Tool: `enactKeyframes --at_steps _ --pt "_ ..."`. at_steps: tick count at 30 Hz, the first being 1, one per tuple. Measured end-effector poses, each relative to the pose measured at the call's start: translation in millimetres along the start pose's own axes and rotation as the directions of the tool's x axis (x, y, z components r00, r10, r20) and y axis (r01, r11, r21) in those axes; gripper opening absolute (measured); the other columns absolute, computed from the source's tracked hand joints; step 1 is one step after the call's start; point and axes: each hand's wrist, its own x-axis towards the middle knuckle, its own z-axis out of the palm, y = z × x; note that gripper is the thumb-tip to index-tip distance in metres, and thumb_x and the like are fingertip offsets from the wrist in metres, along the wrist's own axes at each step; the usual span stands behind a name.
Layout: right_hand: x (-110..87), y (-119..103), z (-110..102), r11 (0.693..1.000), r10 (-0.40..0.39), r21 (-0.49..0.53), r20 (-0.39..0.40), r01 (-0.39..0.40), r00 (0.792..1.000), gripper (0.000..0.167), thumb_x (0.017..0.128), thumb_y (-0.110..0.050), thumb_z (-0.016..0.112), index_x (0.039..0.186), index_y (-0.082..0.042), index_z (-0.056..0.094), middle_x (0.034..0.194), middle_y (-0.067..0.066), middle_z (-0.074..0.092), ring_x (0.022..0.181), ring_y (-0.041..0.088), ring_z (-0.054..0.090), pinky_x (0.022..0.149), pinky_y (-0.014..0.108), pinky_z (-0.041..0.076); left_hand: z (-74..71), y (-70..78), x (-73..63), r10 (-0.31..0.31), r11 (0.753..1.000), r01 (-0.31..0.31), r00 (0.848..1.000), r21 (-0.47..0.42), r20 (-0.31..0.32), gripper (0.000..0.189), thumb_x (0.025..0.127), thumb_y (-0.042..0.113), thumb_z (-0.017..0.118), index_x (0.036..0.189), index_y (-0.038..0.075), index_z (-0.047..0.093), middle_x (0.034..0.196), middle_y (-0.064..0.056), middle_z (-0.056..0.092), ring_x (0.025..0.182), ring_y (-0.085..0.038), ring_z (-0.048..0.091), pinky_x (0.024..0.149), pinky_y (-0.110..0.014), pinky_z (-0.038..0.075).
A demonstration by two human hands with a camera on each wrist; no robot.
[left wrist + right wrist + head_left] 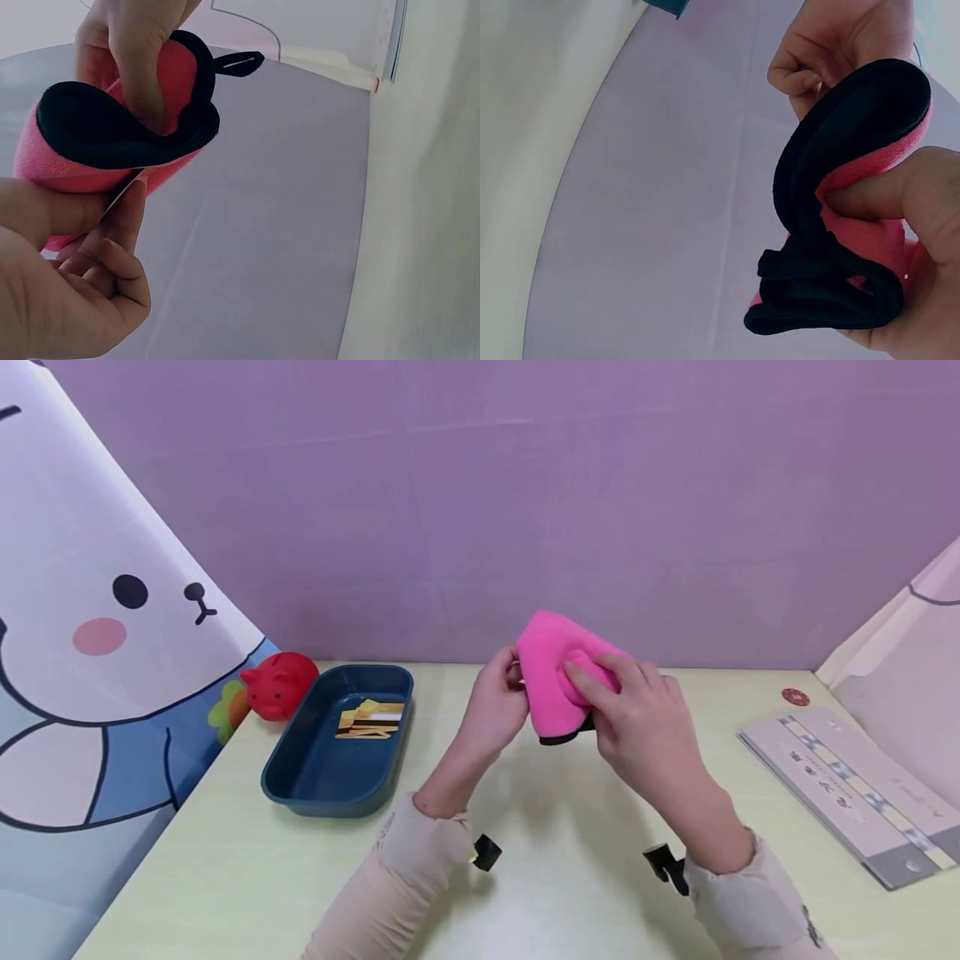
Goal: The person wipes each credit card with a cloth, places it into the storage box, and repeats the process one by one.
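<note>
A pink fleece pouch is held up above the table between both hands. Black trim edges its folded opening, and a black loop sticks out from that edge. The left hand pinches the pouch's left side between thumb and fingers. A thin pale edge shows at its fingertips; what it belongs to is hidden. The right hand grips the right side, its thumb pressing a deep fold into the fabric. The inside of the pouch is too dark to make out.
A blue tray holding several gold cards stands to the left. Behind it is a red piggy bank. At the right lie a grey flat box or folder and a small red chip. A purple cloth hangs behind.
</note>
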Motion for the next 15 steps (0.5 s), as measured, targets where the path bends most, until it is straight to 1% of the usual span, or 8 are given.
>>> enactKeyframes --at_steps 3,6,10,12,15 --pt "-0.6 1.5 -0.4 1.0 0.031 0.001 0.028 -0.031 0.999 0.047 0.083 -0.001 0.071 0.126 -0.02 0.069 0.121 0.018 0.064 0.095 0.042 0.061 0.066 0.052 0.046 1.1 0.9 -0.5 0.005 0.999 -0.004 1.0 0.034 -0.009 0.042 0.092 -0.013 0.05 0.131 0.001 0.055 0.11 -0.019 0.071 0.089 -0.019 0.06 0.07 -0.023 0.046" --pt "-0.5 3.2 -0.7 0.998 0.055 -0.001 0.053 -0.055 0.997 0.047 0.083 -0.002 0.071 0.128 -0.019 0.069 0.122 0.02 0.064 0.097 0.043 0.061 0.066 0.051 0.046 1.2 2.3 -1.2 0.012 0.999 -0.011 1.0 0.052 -0.018 0.035 0.093 -0.01 0.052 0.125 0.0 0.057 0.101 -0.018 0.071 0.085 -0.017 0.06 0.071 -0.023 0.046" --pt "0.4 8.0 -2.4 0.997 0.071 0.001 0.054 -0.071 0.996 0.047 0.082 0.0 0.071 0.126 -0.017 0.07 0.119 0.023 0.065 0.093 0.045 0.062 0.065 0.053 0.047 -0.6 5.3 -1.3 0.021 0.999 -0.021 1.0 0.024 -0.001 0.032 0.093 -0.007 0.056 0.125 0.0 0.056 0.092 -0.018 0.069 0.079 -0.014 0.062 0.076 -0.027 0.054" --pt "0.9 11.0 -3.8 0.997 0.073 0.008 0.041 -0.074 0.996 0.047 0.081 0.003 0.07 0.124 -0.015 0.07 0.117 0.024 0.066 0.091 0.046 0.063 0.065 0.054 0.048 -2.7 6.8 -1.3 0.035 0.999 -0.035 0.999 -0.001 0.017 0.033 0.094 -0.007 0.058 0.126 0.0 0.056 0.09 -0.019 0.069 0.079 -0.014 0.065 0.08 -0.029 0.057" --pt "1.5 15.3 -6.4 0.997 0.08 0.015 0.026 -0.08 0.996 0.046 0.08 0.005 0.068 0.123 -0.014 0.071 0.114 0.025 0.066 0.089 0.046 0.062 0.066 0.054 0.049 -6.8 9.5 -1.6 0.045 0.999 -0.045 0.998 -0.01 0.033 0.031 0.095 -0.002 0.063 0.125 0.001 0.057 0.087 -0.014 0.068 0.077 -0.015 0.065 0.081 -0.029 0.055"
